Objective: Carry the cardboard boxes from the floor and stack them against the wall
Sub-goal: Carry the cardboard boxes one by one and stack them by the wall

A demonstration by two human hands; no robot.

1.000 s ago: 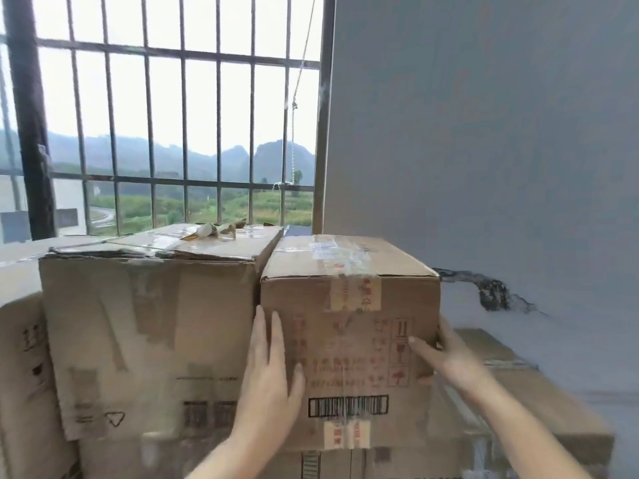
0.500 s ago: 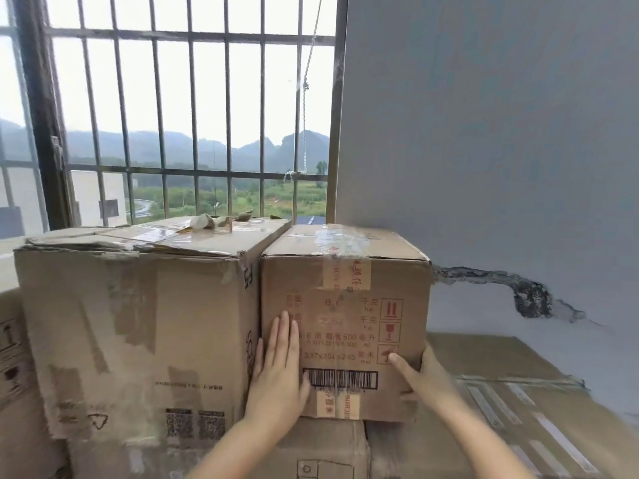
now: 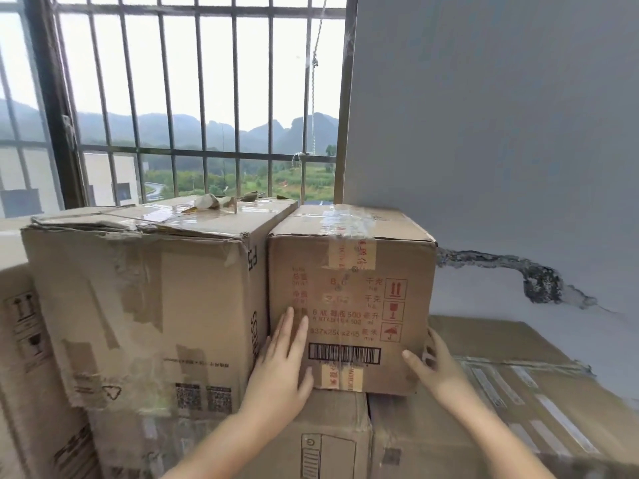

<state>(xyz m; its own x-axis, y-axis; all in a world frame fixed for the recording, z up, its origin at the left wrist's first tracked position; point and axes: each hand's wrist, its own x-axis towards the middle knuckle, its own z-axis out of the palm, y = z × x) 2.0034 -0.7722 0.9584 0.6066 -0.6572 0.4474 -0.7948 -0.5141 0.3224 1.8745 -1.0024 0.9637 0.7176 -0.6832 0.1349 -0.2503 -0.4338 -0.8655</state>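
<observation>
We have the small printed box (image 3: 351, 299) set on top of the stack, pressed up beside the taller worn box (image 3: 138, 305) and close to the grey wall (image 3: 501, 133); a second ago it sat higher in our view and the low flat box (image 3: 518, 375) to its right was mostly hidden, whereas now its taped top shows plainly, so we judge the box has settled into its place; our left hand (image 3: 281, 368) lies flat on the front face, fingers straight and together, pushing rather than gripping; our right hand (image 3: 437, 364) cups the lower right corner, thumb on the front and fingers round the side; the two hands are apart, one at each side of the barcode (image 3: 344, 354); the box overhangs the carton beneath (image 3: 328, 440) a little on the right; we reckon a last nudge squares it, then we go back to the floor for another
</observation>
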